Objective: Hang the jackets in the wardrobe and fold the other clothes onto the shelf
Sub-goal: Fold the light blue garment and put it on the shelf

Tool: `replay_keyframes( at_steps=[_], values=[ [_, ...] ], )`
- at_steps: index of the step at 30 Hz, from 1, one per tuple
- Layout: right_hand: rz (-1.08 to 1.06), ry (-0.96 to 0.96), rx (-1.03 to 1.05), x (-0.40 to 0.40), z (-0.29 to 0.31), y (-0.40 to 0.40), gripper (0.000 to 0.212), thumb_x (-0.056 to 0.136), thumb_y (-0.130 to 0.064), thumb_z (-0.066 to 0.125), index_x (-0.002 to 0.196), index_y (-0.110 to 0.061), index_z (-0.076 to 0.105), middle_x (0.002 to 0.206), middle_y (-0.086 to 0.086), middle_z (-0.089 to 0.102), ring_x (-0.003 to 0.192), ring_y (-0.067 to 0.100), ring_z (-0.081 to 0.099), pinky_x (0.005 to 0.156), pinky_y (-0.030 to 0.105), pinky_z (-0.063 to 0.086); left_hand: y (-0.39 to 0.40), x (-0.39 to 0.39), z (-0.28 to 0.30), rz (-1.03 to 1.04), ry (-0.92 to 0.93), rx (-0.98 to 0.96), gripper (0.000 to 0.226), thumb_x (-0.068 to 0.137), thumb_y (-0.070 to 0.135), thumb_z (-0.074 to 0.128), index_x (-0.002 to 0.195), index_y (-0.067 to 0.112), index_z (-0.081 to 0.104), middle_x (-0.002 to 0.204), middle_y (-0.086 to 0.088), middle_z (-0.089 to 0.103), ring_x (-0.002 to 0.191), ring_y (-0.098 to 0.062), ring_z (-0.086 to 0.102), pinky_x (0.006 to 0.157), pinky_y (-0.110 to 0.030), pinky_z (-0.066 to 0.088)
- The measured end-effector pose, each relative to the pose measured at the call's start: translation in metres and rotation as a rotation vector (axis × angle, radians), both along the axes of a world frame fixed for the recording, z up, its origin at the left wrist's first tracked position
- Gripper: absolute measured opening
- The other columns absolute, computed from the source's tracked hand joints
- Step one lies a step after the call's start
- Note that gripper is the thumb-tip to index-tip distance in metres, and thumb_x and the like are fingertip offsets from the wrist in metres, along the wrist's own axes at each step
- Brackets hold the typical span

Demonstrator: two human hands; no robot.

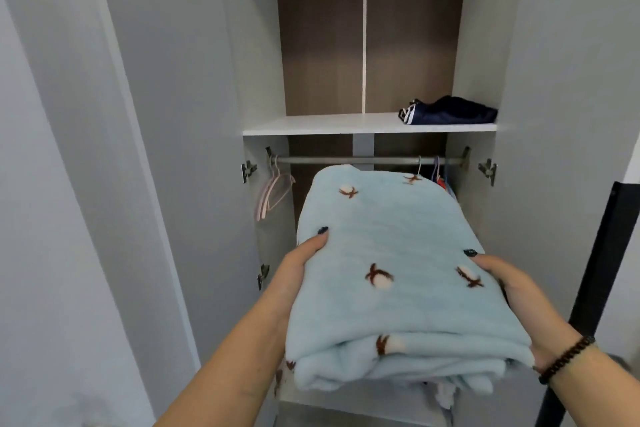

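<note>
A folded light-blue fleece garment [391,253] with small brown-and-white motifs is held flat in front of the open wardrobe, below the white shelf [311,125]. My left hand [298,267] grips its left side with the thumb on top. On the other side my right hand [512,291] clasps it the same way. A folded dark navy garment [450,111] lies at the right end of the shelf. The metal hanging rail [346,160] runs just under the shelf, partly hidden by the blue garment.
Empty pink hangers [273,191] hang at the rail's left end. More hangers with clothes [440,177] show at its right end behind the blue garment. Grey wardrobe doors [156,114] stand open on both sides. A black frame [588,288] stands at the right.
</note>
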State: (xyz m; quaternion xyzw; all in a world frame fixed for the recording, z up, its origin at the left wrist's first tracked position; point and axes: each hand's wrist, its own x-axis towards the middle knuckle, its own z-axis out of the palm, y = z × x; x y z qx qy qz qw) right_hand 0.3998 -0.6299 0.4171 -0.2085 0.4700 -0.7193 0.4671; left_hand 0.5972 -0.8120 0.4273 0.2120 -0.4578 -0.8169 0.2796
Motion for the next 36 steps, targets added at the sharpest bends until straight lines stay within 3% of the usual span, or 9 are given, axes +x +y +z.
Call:
replay_keyframes(
  at_steps=[12,16,18,20,22,26,28,31,36],
  values=[
    [0.023,0.206,-0.216,-0.132,0.095,-0.133,0.035,0.056,-0.03,0.075,0.084,-0.01,0.079,0.094,0.018,0.073,0.076,0.03,0.072,0.059,0.037,0.058,-0.131,-0.138,0.101,0.0,0.174,-0.176,0.024,0.075,0.024,0.065,0.085,0.008,0.08,0.096,-0.014,0.075,0.079,-0.028,0.074,0.056,-0.033,0.058],
    [0.019,0.252,-0.206,-0.165,0.122,-0.17,0.017,0.065,-0.025,0.068,0.072,-0.013,0.077,0.08,0.011,0.072,0.067,0.024,0.07,0.054,0.03,0.055,-0.171,-0.169,0.114,0.036,0.245,-0.187,0.022,0.077,0.023,0.066,0.085,0.008,0.08,0.095,-0.012,0.076,0.078,-0.026,0.074,0.055,-0.032,0.058],
    [-0.046,0.317,-0.138,-0.177,0.142,-0.193,0.009,0.069,-0.019,0.064,0.062,-0.013,0.067,0.066,0.006,0.064,0.057,0.019,0.063,0.051,0.024,0.05,-0.192,-0.189,0.124,0.068,0.243,-0.194,0.021,0.085,0.019,0.062,0.09,0.004,0.076,0.084,-0.011,0.076,0.069,-0.022,0.074,0.049,-0.027,0.056],
    [-0.079,0.501,-0.078,-0.201,0.154,-0.216,0.025,0.084,-0.006,0.052,0.061,-0.015,0.047,0.062,0.003,0.047,0.048,0.015,0.051,0.047,0.02,0.04,-0.213,-0.208,0.132,0.049,0.227,-0.195,0.022,0.091,0.019,0.057,0.094,0.003,0.072,0.078,-0.011,0.076,0.064,-0.021,0.073,0.045,-0.025,0.054],
    [-0.125,0.526,-0.086,-0.232,0.167,-0.238,0.037,0.096,-0.001,0.04,0.064,-0.02,0.038,0.068,-0.004,0.038,0.05,0.012,0.042,0.046,0.014,0.032,-0.234,-0.223,0.132,-0.072,0.227,-0.194,0.028,0.083,0.029,0.064,0.095,0.007,0.078,0.094,-0.013,0.076,0.08,-0.027,0.074,0.058,-0.033,0.059],
    [-0.171,0.568,0.043,-0.256,0.211,-0.279,0.033,0.088,-0.013,0.046,0.056,-0.019,0.045,0.057,-0.002,0.042,0.045,0.011,0.041,0.045,0.021,0.036,-0.276,-0.256,0.143,-0.212,0.222,-0.228,0.034,0.08,0.042,0.067,0.103,0.019,0.077,0.115,-0.013,0.071,0.103,-0.033,0.069,0.08,-0.044,0.058],
    [-0.147,0.613,0.034,-0.263,0.222,-0.283,0.02,0.087,-0.02,0.05,0.068,-0.017,0.052,0.064,0.002,0.05,0.055,0.015,0.047,0.056,0.027,0.039,-0.293,-0.278,0.158,-0.227,0.229,-0.24,0.036,0.085,0.043,0.064,0.106,0.017,0.076,0.114,-0.013,0.071,0.102,-0.033,0.069,0.078,-0.043,0.059],
    [-0.262,0.737,0.103,-0.281,0.249,-0.301,0.026,0.093,-0.016,0.048,0.068,-0.013,0.055,0.063,0.006,0.052,0.059,0.019,0.049,0.056,0.027,0.043,-0.313,-0.313,0.182,-0.182,0.24,-0.246,0.034,0.092,0.038,0.059,0.109,0.011,0.07,0.098,-0.011,0.075,0.083,-0.028,0.074,0.063,-0.035,0.059],
    [-0.517,1.121,0.503,-0.319,0.277,-0.32,0.023,0.099,-0.01,0.044,0.106,0.004,0.062,0.099,0.024,0.062,0.08,0.02,0.049,0.067,0.027,0.043,-0.336,-0.371,0.206,-0.194,0.223,-0.241,0.021,0.093,0.029,0.056,0.098,0.011,0.067,0.075,-0.006,0.073,0.065,-0.021,0.071,0.054,-0.027,0.054]
  ],
)
